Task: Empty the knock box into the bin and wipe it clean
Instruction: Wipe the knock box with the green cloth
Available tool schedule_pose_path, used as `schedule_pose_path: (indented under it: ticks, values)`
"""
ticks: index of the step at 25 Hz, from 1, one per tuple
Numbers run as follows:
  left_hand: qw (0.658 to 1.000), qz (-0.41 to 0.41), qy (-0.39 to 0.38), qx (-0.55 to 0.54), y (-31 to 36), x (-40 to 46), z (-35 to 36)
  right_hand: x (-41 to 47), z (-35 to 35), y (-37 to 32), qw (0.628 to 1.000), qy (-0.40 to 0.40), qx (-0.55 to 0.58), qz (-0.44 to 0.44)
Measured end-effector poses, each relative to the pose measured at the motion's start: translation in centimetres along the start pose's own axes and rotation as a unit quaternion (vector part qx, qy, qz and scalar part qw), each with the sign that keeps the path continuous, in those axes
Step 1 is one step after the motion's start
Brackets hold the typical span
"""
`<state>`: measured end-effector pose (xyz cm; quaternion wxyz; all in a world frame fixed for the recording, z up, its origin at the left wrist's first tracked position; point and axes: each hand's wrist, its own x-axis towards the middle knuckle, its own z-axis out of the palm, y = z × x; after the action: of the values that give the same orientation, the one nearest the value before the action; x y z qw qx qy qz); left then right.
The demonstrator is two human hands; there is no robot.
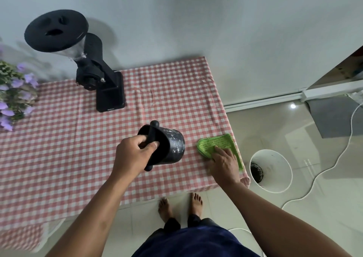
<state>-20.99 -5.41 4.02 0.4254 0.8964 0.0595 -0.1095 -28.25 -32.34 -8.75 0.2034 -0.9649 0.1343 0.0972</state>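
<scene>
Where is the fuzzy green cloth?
The folded green cloth lies at the checked table's right edge, under the right hand, beside the black knock box.

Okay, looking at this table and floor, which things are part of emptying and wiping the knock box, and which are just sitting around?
Part of the job:
knock box, gripped by the left hand
green cloth, under the right hand
white bin on the floor, dark grounds inside

Just lying about:
coffee grinder
purple flowers
white cable
</scene>
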Motion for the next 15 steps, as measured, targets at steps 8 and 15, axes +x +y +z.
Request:
schedule_pose_path:
  ticks: [8,15]
  values:
    - [0.995,-0.053,0.030,-0.082,0.3,0.1,-0.7,-2.7,-8.8,-6.5,0.902,0.153,0.397,0.067]
    - [0.976,-0.077,0.058,-0.196,3.0,0.0,-1.6,-5.2,-6.9,-12.9,0.889,0.263,0.260,-0.271]
